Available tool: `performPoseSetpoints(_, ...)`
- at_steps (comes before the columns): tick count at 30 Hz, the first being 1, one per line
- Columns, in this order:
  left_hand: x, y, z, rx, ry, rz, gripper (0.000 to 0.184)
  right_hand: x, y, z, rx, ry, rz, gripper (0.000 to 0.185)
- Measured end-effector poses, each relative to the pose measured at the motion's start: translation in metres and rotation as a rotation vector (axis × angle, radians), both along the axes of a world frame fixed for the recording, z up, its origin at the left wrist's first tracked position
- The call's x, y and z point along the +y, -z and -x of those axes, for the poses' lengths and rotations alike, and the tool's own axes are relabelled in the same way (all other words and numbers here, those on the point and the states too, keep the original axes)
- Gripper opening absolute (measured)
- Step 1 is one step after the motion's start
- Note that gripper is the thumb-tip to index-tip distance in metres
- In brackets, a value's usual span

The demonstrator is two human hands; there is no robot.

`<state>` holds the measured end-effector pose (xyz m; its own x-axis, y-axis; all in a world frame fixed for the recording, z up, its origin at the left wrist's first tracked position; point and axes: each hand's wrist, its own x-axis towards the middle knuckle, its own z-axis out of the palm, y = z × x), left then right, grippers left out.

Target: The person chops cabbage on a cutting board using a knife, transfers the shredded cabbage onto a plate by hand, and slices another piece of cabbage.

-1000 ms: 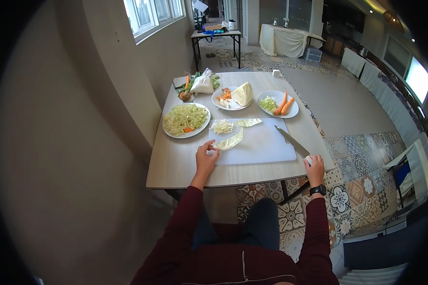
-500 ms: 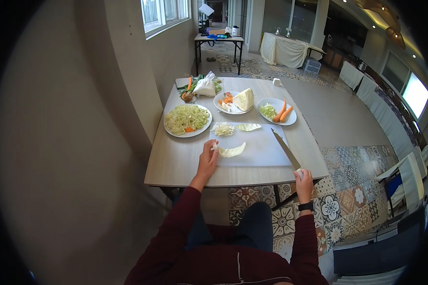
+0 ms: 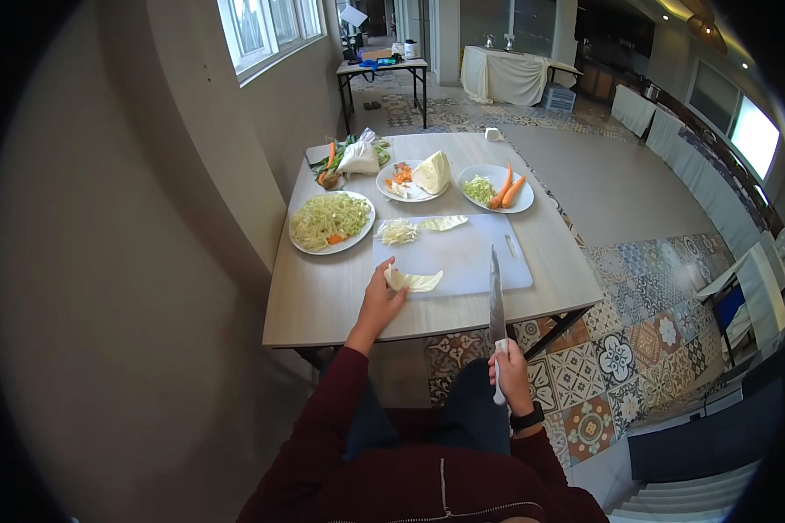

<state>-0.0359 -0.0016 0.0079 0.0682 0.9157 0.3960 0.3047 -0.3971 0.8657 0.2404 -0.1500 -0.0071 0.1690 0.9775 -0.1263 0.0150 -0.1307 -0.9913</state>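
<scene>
My left hand (image 3: 384,296) pinches the left end of a pale cabbage leaf (image 3: 417,282) at the near left edge of a white cutting board (image 3: 462,253). In my right hand (image 3: 512,375) is a kitchen knife (image 3: 496,301), gripped by its white handle, blade pointing away from me over the board's near edge. Knife and held leaf are apart. Toward the far side of the board lie a heap of shredded cabbage (image 3: 398,231) and a second cabbage leaf piece (image 3: 445,223).
Beyond the board are a plate of shredded cabbage (image 3: 331,220), a plate with a cabbage wedge (image 3: 431,173) and orange bits, and a plate with carrots (image 3: 508,188). A white bag (image 3: 358,158) sits among vegetables at the far left. A wall (image 3: 227,166) borders the table's left side.
My right hand has drawn the knife left and toward me, and its blade has swung to point nearly straight ahead. The leaf in my left hand now lies flatter. The view has shifted slightly.
</scene>
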Motion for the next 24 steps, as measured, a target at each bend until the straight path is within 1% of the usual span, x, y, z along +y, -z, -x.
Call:
performPoseSetpoints(2, -0.006, -0.004, 0.001, 0.114, 0.002, -0.012, 0.066, -0.005, -0.008, 0.0, 0.041, -0.014, -0.008, 0.035)
performPoseSetpoints(3, -0.005, -0.004, 0.002, 0.132, 0.007, -0.001, 0.068, -0.008, -0.013, -0.001, 0.061, -0.021, -0.011, 0.042)
performPoseSetpoints(5, -0.005, -0.003, 0.002, 0.168, 0.014, 0.022, 0.07, -0.013, -0.017, -0.002, 0.023, -0.03, -0.029, 0.05)
performPoseSetpoints(6, -0.005, -0.003, 0.001, 0.163, -0.016, -0.001, 0.068, -0.014, -0.019, -0.002, 0.005, -0.036, -0.039, 0.055)
performPoseSetpoints(8, -0.004, -0.004, 0.0, 0.153, -0.077, -0.05, 0.063, -0.015, -0.019, -0.004, 0.016, -0.053, -0.039, 0.055)
performPoseSetpoints(11, 0.004, -0.003, -0.002, 0.132, -0.061, 0.058, 0.053, -0.015, -0.02, -0.004, 0.025, -0.057, -0.034, 0.056)
performPoseSetpoints(14, 0.009, -0.005, -0.015, 0.079, -0.062, -0.02, 0.046, -0.014, -0.021, -0.004, 0.042, -0.047, -0.019, 0.056)
performPoseSetpoints(17, 0.025, 0.002, -0.029, -0.056, -0.019, -0.049, 0.044, -0.012, -0.024, -0.003, 0.062, -0.056, -0.015, 0.058)
performPoseSetpoints(20, 0.03, 0.004, -0.038, -0.069, -0.025, -0.067, 0.044, -0.012, -0.029, 0.0, 0.05, -0.079, -0.015, 0.06)
performPoseSetpoints(23, 0.02, -0.001, -0.04, 0.075, -0.098, -0.032, 0.044, -0.012, -0.032, 0.001, 0.003, -0.124, -0.008, 0.06)
performPoseSetpoints(24, 0.021, 0.0, -0.04, 0.082, -0.088, -0.049, 0.044, -0.011, -0.033, 0.002, -0.015, -0.142, -0.005, 0.06)
